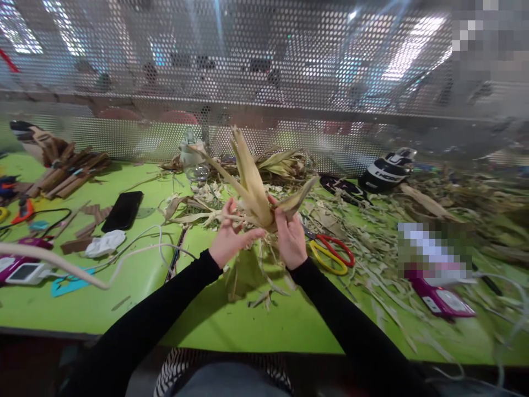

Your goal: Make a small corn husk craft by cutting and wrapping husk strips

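Observation:
A bundle of pale, dried corn husk (253,190) stands upright above the table, its leaves fanning out at the top. My right hand (291,238) is closed around its base on the right, with the thumb pressed against a leaf. On the other side, my left hand (232,237) has its fingers apart and its thumb stretched toward the base; the fingers are beside or lightly touching a side leaf. Just right of my right hand lie scissors (330,253) with red and yellow handles. Husk shreds (266,298) lie beneath both hands.
Husk scraps (372,264) cover the right of the green table (140,309). A black phone (123,211), crumpled tissue (105,243), cables and brown strips (70,176) lie left. A black bottle (386,171) and a purple device (444,300) are right. A perforated metal screen (264,55) stands behind.

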{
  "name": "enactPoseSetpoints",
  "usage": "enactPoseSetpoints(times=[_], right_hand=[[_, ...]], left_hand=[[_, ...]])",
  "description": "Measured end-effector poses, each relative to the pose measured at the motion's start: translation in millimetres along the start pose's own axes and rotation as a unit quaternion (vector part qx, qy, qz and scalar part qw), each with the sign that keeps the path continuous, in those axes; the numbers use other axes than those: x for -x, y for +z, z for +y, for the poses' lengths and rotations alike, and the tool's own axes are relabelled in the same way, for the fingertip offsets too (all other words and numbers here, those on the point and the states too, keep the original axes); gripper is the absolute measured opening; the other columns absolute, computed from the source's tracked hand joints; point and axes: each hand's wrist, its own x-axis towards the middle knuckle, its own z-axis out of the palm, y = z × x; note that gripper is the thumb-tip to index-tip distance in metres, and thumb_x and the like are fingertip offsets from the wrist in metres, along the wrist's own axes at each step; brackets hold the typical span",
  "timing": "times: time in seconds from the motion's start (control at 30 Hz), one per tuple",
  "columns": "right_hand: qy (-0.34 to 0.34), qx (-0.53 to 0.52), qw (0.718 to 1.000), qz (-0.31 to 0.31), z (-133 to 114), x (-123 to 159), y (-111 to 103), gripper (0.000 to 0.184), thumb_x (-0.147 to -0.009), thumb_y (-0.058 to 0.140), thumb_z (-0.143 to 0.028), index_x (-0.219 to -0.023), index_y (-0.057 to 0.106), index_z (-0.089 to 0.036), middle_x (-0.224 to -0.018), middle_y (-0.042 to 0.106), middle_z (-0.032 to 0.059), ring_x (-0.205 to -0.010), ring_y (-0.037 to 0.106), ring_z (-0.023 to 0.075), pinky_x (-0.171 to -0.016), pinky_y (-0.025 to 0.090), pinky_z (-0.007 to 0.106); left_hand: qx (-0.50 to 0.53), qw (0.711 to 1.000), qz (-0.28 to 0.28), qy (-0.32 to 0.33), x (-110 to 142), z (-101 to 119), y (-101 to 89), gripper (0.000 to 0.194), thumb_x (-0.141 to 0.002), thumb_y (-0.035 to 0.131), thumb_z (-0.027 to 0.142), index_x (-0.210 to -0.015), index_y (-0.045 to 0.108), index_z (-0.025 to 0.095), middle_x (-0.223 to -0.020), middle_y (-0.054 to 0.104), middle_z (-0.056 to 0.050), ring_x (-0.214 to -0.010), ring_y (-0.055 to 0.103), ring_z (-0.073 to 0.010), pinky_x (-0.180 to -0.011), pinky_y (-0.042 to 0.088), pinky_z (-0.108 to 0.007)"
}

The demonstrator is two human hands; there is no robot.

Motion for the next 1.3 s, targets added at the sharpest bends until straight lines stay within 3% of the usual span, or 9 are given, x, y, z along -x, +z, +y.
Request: enactPoseSetpoints(times=[0.1,0.27,0.37,0.5,0.63,0.73,0.93,1.17,1.3], right_hand=[[0.04,-0.087,0.994,-0.044,-7.3,8.7,7.3,0.041,-0.086,0.048,-0.052,-0.113,0.063,-0.024,-0.115,0.063,0.0064,-0.11,0.056,0.0221,-0.095,0.045,0.037],[0.114,-0.261,0.959,0.01,-12.6,6.1,7.6,0.044,-0.086,0.045,-0.053,-0.114,0.06,-0.022,-0.106,0.067,0.0069,-0.103,0.061,0.0234,-0.082,0.053,0.036],[0.103,-0.258,0.959,0.059,-9.9,2.2,4.4,0.046,-0.087,0.042,-0.054,-0.118,0.055,-0.022,-0.11,0.066,0.0072,-0.108,0.059,0.023,-0.082,0.053,0.036],[0.11,-0.185,0.976,-0.018,-8.1,11.0,6.0,0.042,-0.084,0.05,-0.051,-0.114,0.058,-0.022,-0.112,0.065,0.0071,-0.113,0.056,0.0222,-0.09,0.05,0.035],[0.126,-0.221,0.963,-0.088,-14.5,19.3,8.4,0.037,-0.083,0.051,-0.052,-0.101,0.064,-0.022,-0.096,0.069,0.0039,-0.103,0.061,0.0214,-0.088,0.05,0.035],[0.121,-0.252,0.955,-0.102,-19.9,17.1,7.3,0.035,-0.084,0.049,-0.052,-0.09,0.064,-0.021,-0.092,0.069,0.0042,-0.098,0.062,0.0222,-0.085,0.051,0.036],[-0.014,-0.295,0.954,-0.058,-24.5,11.9,2.7,0.028,-0.082,0.054,-0.051,-0.075,0.048,-0.024,-0.095,0.06,0.0027,-0.098,0.059,0.0219,-0.085,0.049,0.039],[-0.146,-0.014,0.966,-0.213,-38.7,1.6,-10.5,0.032,-0.066,0.077,-0.037,-0.09,0.062,-0.023,-0.089,0.062,0.0038,-0.087,0.058,0.0218,-0.081,0.047,0.038],[-0.072,0.046,0.962,-0.259,-40.0,-14.1,-12.5,0.025,-0.079,0.063,-0.042,-0.084,0.07,-0.019,-0.078,0.068,0.0025,-0.072,0.062,0.0189,-0.067,0.049,0.031]], left_hand=[[0.023,0.995,-0.09,-0.019,4.9,-1.4,4.8,0.054,-0.071,0.071,0.032,-0.118,0.048,0.019,-0.117,0.06,-0.01,-0.11,0.056,-0.0228,-0.095,0.046,-0.037],[0.06,0.997,0.047,-0.011,-7.7,-2.6,-12.0,0.027,-0.085,0.048,0.042,-0.097,0.053,0.019,-0.106,0.065,-0.007,-0.094,0.064,-0.0201,-0.078,0.053,-0.034],[0.057,0.998,0.011,0.0,-10.6,-4.4,-14.4,0.031,-0.08,0.057,0.043,-0.097,0.051,0.017,-0.109,0.063,-0.009,-0.096,0.063,-0.0185,-0.082,0.051,-0.032],[0.007,0.995,-0.097,0.001,0.5,-6.0,0.8,0.077,-0.06,0.079,0.03,-0.125,0.041,0.017,-0.127,0.054,-0.015,-0.108,0.058,-0.0234,-0.091,0.048,-0.035],[-0.017,0.997,-0.057,0.044,2.9,1.5,2.7,0.042,-0.079,0.06,0.039,-0.112,0.057,0.013,-0.111,0.064,-0.012,-0.103,0.06,-0.0227,-0.091,0.047,-0.035],[-0.024,0.998,-0.054,0.031,-3.7,6.4,-5.4,0.038,-0.084,0.049,0.044,-0.097,0.065,0.012,-0.097,0.068,-0.011,-0.093,0.062,-0.0222,-0.088,0.048,-0.035],[0.047,0.998,0.015,-0.049,-10.3,1.7,-10.5,0.032,-0.077,0.054,0.042,-0.087,0.062,0.012,-0.079,0.066,-0.005,-0.07,0.06,-0.0156,-0.065,0.049,-0.027],[0.184,0.953,-0.1,-0.22,-9.1,10.7,-12.2,0.028,-0.071,0.061,0.043,-0.072,0.064,0.014,-0.056,0.058,-0.002,-0.046,0.051,-0.0107,-0.046,0.044,-0.022],[0.211,0.907,-0.169,-0.323,-6.5,16.1,-13.0,0.034,-0.072,0.058,0.048,-0.078,0.065,0.015,-0.063,0.063,-0.006,-0.057,0.062,-0.017,-0.047,0.048,-0.024]])
